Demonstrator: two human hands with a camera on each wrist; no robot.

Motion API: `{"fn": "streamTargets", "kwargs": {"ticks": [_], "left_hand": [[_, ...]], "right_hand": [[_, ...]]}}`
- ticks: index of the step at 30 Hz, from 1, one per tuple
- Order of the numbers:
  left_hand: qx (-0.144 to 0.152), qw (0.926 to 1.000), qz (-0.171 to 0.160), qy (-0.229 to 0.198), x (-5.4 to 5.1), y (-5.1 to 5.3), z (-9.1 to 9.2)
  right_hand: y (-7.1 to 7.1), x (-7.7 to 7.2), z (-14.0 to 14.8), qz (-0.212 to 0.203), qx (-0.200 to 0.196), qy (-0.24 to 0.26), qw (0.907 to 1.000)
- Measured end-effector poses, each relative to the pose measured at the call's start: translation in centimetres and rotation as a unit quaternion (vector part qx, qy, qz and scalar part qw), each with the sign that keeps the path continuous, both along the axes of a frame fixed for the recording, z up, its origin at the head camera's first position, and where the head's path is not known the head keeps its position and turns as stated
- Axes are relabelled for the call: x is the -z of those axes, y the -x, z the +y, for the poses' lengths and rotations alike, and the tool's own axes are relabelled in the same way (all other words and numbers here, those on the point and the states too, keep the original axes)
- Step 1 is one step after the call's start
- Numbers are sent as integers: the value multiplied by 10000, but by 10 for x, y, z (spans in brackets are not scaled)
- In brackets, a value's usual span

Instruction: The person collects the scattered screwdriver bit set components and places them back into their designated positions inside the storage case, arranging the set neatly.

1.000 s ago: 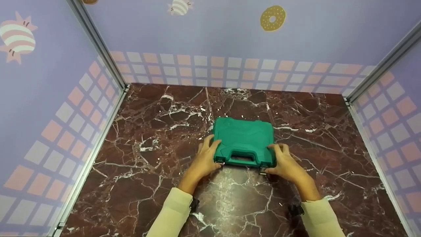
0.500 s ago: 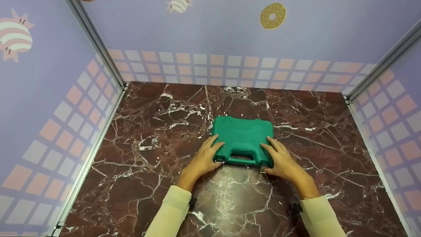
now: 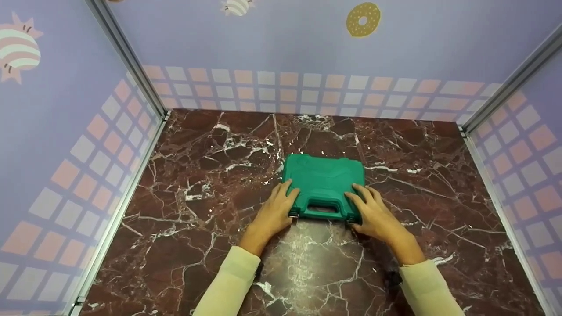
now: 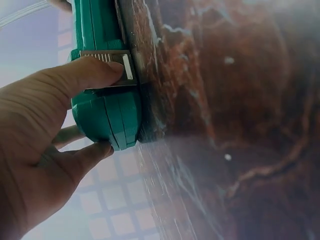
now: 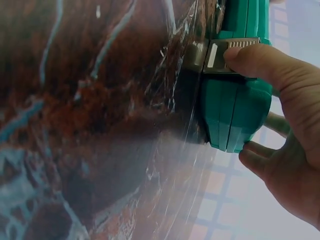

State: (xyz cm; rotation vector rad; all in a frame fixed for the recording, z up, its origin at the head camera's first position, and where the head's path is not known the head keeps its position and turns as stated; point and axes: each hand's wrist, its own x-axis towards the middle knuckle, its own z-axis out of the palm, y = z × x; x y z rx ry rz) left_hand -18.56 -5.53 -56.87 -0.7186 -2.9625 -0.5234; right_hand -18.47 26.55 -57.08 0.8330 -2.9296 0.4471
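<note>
A green plastic tool case (image 3: 325, 175) lies flat on the marbled surface, lid down and carry handle (image 3: 323, 207) towards me. My left hand (image 3: 273, 210) grips its near left corner, fingers over the top and side. In the left wrist view, the left thumb presses a metal latch (image 4: 111, 60) flat against the case's front. At the near right corner my right hand (image 3: 377, 217) holds the case the same way. Its thumb lies on the other metal latch (image 5: 220, 55), seen against the front edge in the right wrist view. The case's contents are hidden.
Dark red marbled tabletop (image 3: 210, 259) surrounds the case. Purple printed panels form a back wall (image 3: 281, 39), a left wall (image 3: 66, 109) and a right wall (image 3: 531, 145), joined by metal corner posts.
Both latches stuck out from the case's front edge earlier; now the thumbs have pushed them in against it. My right fingers have moved further onto the top of the case.
</note>
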Motion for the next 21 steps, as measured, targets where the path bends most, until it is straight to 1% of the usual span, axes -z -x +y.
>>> {"fn": "streamTargets", "kwargs": {"ticks": [3,5,11,16,21], "left_hand": [[2,9996,233,143,1,1,1],[15,9993,326,191,2,1,1],[76,9988,482,23,0,2,-3],[126,9991,384,-85,-3,2,-5],[72,9995,142,-257,-3,1,-5]], "right_hand": [[1,0,-1,88,20,-31,10000],[1,1,-1,139,31,-54,9999],[1,0,-1,280,23,-16,9996],[1,-1,0,125,50,24,9999],[1,-1,0,56,46,67,10000]]}}
